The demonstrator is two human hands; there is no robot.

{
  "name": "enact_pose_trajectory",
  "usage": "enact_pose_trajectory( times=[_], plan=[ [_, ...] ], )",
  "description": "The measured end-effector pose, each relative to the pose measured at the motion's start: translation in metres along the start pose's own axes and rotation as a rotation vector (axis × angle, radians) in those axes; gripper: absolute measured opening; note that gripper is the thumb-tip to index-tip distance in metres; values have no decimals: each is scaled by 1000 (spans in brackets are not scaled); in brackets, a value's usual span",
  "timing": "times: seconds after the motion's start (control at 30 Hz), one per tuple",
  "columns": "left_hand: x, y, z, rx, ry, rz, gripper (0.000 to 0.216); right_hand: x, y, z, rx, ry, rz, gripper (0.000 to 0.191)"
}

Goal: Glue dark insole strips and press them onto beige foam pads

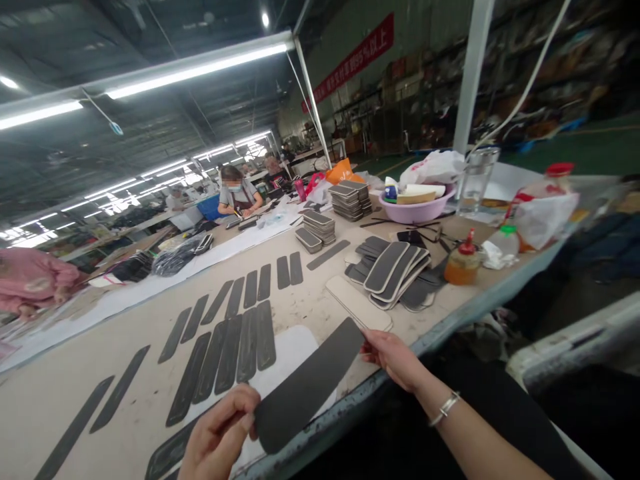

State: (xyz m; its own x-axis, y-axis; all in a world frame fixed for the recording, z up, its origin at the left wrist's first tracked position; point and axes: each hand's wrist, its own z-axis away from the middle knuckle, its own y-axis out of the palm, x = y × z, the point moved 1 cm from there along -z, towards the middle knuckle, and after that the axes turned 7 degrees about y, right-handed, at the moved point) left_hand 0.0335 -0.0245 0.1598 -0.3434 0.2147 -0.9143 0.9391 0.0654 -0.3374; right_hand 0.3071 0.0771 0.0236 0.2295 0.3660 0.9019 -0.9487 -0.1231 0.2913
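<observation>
The left hand (220,430) and right hand (393,358) pinch a dark strip (310,387) by its ends at lower centre — similar strips (227,353) already lie spread centre-left on the counter (133,433), while a pile (387,267) right of centre seems not yet laid out.

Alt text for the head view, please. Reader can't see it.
A person's left hand and right hand hold opposite ends of a dark strip at the near edge of a worktable. Other dark strips lie in rows beyond; farther right are a pile of pale-edged pieces, a lilac basin and a bottle of amber liquid.
</observation>
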Motion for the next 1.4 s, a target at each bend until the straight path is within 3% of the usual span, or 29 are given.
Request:
enact_pose_trajectory(
  times=[0.17, 0.3, 0.53, 0.7, 1.1, 1.23, 1.4],
  plan=[
    [21, 6, -1, 35, -96, -79, 29, 2, -12, -4, -105, 14, 126, 45],
    [47, 11, 1, -23, -249, -184, 26, -1, -18, -12, -229, -12, 343, 33],
    [108, 10, 6, -105, -485, -157, 24, 5, -7, -33, -343, -86, 644, 23],
    [137, 4, 5, -39, -553, -206, 24, 2, -1, -46, -367, -79, 808, 11],
    [161, 12, 2, 64, -571, -365, 18, -2, -3, -52, -379, -45, 1054, 10],
    [154, 13, 2, 60, -575, -314, 21, -3, -3, -49, -360, -37, 1092, 15],
    [143, 19, 1, 60, -548, -420, 22, -10, -9, -54, -372, -72, 1182, 20]
  ],
)
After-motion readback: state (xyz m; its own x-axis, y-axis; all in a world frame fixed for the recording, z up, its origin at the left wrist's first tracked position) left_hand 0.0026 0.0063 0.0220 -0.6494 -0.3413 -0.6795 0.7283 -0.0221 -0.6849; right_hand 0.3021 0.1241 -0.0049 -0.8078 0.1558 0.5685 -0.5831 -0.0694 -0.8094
